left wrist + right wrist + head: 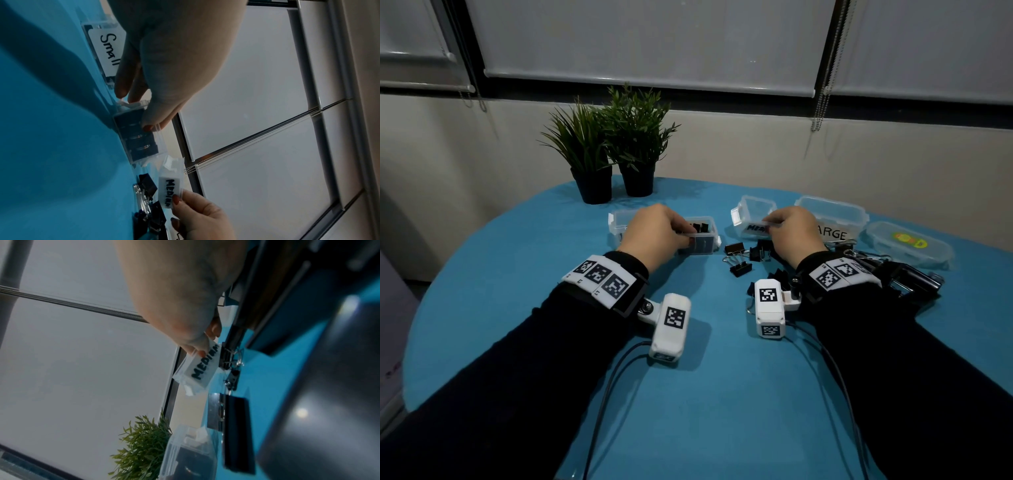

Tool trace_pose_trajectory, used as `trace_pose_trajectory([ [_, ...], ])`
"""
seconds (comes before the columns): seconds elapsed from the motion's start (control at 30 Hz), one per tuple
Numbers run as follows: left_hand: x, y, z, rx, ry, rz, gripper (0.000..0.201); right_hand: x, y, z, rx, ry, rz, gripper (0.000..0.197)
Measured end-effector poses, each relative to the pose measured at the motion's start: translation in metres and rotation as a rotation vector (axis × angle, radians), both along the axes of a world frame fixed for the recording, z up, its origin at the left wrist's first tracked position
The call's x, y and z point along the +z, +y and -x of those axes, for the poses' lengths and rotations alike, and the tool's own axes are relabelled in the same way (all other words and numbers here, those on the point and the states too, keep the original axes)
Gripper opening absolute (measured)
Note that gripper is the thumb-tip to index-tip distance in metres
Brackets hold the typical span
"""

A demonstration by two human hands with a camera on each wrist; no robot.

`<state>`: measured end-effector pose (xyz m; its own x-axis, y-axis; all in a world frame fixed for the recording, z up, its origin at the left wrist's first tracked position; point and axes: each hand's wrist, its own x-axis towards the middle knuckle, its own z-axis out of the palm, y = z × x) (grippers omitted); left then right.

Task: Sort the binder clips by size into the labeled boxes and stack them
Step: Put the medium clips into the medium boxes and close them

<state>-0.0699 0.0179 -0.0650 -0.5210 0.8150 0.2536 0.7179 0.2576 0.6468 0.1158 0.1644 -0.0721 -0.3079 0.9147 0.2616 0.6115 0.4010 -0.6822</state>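
Note:
My left hand (681, 236) grips the clear box labelled Small (700, 236), thumb on its near wall and fingers curled over the rim. Several small black clips (137, 138) are stacked inside it. My right hand (770, 226) pinches the near wall of the box labelled Medium (755, 212), thumb over the label (203, 365). The box labelled Large (832, 219) stands right of it. Loose black binder clips (739, 263) lie on the blue table between my hands, and bigger ones (893, 270) lie by my right wrist.
A clear lid with a coloured sticker (907, 243) lies at the far right. Two potted plants (616, 150) stand at the table's back, behind the Small box. The blue table (705, 394) stretches bare toward me, crossed by the wrist camera cables.

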Motion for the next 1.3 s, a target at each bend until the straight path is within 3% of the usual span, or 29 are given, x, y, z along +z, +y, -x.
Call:
trace_pose_trajectory([
  [0.17,-0.001,-0.001,-0.001,-0.002,0.007,0.013,0.026,0.006,-0.003,-0.002,0.013,0.167,-0.112,0.022],
  [0.37,0.002,-0.003,0.001,0.004,-0.056,-0.109,0.068,0.017,-0.019,-0.002,0.272,0.212,-0.185,0.018],
  [0.5,0.004,0.000,-0.005,-0.096,-0.263,-0.244,0.096,0.019,-0.027,0.001,0.443,0.194,-0.224,0.015],
  [0.57,0.002,0.001,-0.008,-0.167,-0.315,-0.255,0.093,0.021,-0.030,0.001,0.497,0.207,-0.216,0.016],
  [0.67,-0.001,0.003,-0.010,-0.201,-0.321,-0.282,0.064,0.022,-0.034,-0.001,0.520,0.292,-0.156,0.026],
  [0.77,-0.003,0.005,-0.006,-0.163,-0.365,-0.317,0.057,0.023,-0.034,-0.005,0.368,0.324,-0.064,0.031],
  [0.87,-0.004,0.005,-0.003,-0.141,-0.357,-0.311,0.062,0.027,-0.036,-0.010,0.197,0.028,0.012,0.024],
  [0.93,-0.004,0.004,-0.005,-0.163,-0.380,-0.318,0.062,0.029,-0.042,-0.011,0.205,-0.211,0.081,0.037],
  [1.0,-0.004,0.003,-0.007,-0.189,-0.403,-0.329,0.061,0.030,-0.049,-0.011,0.205,-0.339,0.115,0.047],
  [1.1,-0.004,0.003,-0.007,-0.208,-0.414,-0.334,0.062,0.028,-0.052,-0.007,0.197,-0.402,0.121,0.051],
  [1.3,-0.003,0.003,-0.009,-0.215,-0.400,-0.336,0.062,0.027,-0.057,-0.005,0.226,-0.371,0.164,0.031],
])
